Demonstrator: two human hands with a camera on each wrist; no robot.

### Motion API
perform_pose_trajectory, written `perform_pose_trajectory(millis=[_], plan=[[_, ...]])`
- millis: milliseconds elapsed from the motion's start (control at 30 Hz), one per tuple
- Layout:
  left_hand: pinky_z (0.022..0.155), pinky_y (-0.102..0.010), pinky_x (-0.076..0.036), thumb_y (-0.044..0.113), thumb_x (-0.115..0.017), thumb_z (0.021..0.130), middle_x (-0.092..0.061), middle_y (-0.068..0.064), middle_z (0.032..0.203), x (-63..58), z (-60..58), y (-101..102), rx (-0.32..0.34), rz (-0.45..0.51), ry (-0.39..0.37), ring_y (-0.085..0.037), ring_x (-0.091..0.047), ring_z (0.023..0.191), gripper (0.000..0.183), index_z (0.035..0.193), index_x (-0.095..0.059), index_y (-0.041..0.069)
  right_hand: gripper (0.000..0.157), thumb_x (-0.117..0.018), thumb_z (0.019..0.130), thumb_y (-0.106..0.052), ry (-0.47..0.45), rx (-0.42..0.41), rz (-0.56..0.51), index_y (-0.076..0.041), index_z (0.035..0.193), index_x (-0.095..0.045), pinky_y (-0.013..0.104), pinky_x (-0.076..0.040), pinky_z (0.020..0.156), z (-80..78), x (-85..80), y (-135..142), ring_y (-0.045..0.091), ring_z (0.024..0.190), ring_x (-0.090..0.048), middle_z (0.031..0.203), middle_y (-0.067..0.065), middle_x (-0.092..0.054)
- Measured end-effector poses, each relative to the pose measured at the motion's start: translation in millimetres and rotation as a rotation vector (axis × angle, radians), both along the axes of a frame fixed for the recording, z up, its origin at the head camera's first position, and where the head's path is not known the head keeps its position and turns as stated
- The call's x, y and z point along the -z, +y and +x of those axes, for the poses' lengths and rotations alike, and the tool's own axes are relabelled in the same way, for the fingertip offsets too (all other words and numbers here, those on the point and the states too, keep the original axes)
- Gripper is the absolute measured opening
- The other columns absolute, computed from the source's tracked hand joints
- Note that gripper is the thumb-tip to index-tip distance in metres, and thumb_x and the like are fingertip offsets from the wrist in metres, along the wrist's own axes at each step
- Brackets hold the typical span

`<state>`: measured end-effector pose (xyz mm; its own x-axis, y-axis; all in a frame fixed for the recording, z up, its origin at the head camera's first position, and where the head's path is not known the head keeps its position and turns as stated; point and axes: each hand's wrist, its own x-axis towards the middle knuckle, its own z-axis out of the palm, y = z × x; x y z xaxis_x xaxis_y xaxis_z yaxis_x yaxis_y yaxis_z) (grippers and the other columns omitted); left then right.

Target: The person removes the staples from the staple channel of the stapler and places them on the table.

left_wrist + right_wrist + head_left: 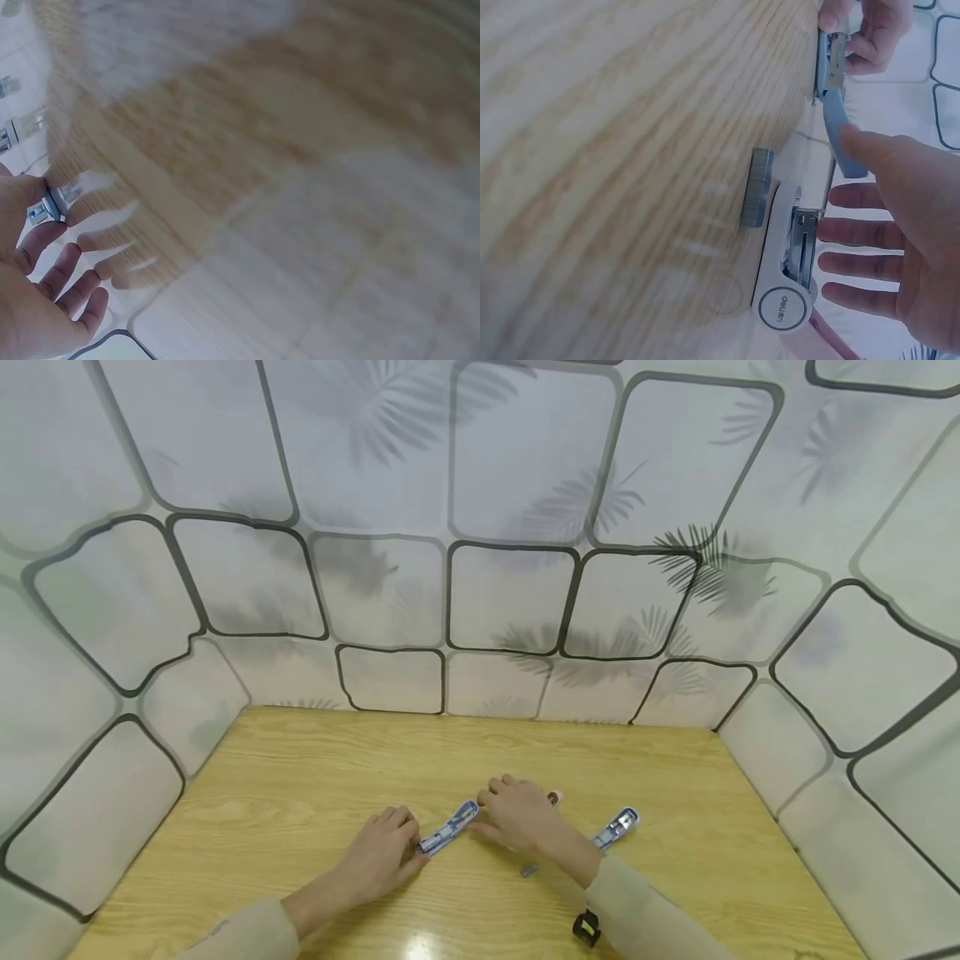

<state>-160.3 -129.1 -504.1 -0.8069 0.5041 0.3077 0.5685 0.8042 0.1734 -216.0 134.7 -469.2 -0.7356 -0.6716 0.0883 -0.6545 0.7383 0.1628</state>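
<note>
My left hand (382,853) pinches the near end of a blue stapler (448,828) between thumb and index finger, its other fingers bent loosely. In the left wrist view, only part of that stapler (52,206) shows between the fingertips. The stapler is folded open, its blue cover (838,124) swung away from the metal magazine. At the cover's far end is my right hand (517,814), thumb against the cover and the other fingers extended. Below those fingers lies a pale pink and white stapler (784,307), also opened out. A strip of staples (757,187) rests beside it.
A second blue stapler (617,828) lies right of my right hand, partly covered by the forearm. Near the right sleeve sits a small black object with a yellow mark (587,928). Patterned cloth walls (510,602) enclose the wooden table (337,760) at back and sides.
</note>
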Motion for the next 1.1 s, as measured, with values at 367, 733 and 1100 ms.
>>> perform_pose_trajectory(millis=[367, 733, 1100], plan=[[0.082, -0.035, -0.055, 0.032, -0.085, 0.088, -0.065, 0.002, 0.100, -0.1, -0.1, -0.5, -0.001, 0.006, 0.004, -0.014, -0.059, 0.092, 0.023, 0.092, -0.070, 0.015, 0.028, -0.074, 0.098, -0.041, -0.163, 0.111, -0.361, -0.015, 0.109, -0.076, 0.023, -0.055, 0.067, 20.1, -3.9, 6.1, 0.015, 0.088, -0.071, 0.101, -0.001, -0.076], [0.082, -0.036, -0.055, 0.032, -0.084, 0.089, -0.065, 0.002, 0.101, -2.4, 0.8, -0.5, 0.005, 0.012, -0.004, -0.014, -0.060, 0.093, 0.022, 0.092, -0.069, 0.016, 0.017, -0.076, 0.097, -0.020, -0.620, 0.224, -0.923, -0.004, 0.099, -0.078, 0.020, -0.054, 0.058, 25.5, 2.0, -6.0, 0.014, 0.069, -0.070, 0.087, 0.009, -0.077], [0.082, -0.037, -0.056, 0.032, -0.085, 0.088, -0.065, 0.002, 0.101, 0.0, -0.6, 0.3, -0.003, -0.003, 0.005, -0.015, -0.060, 0.093, 0.024, 0.091, -0.068, 0.016, 0.022, -0.076, 0.097, -0.015, -0.847, 0.291, -1.138, 0.006, 0.098, -0.079, 0.030, -0.063, 0.061, 30.2, 7.7, -30.1, 0.028, 0.071, -0.078, 0.087, 0.023, -0.079]])
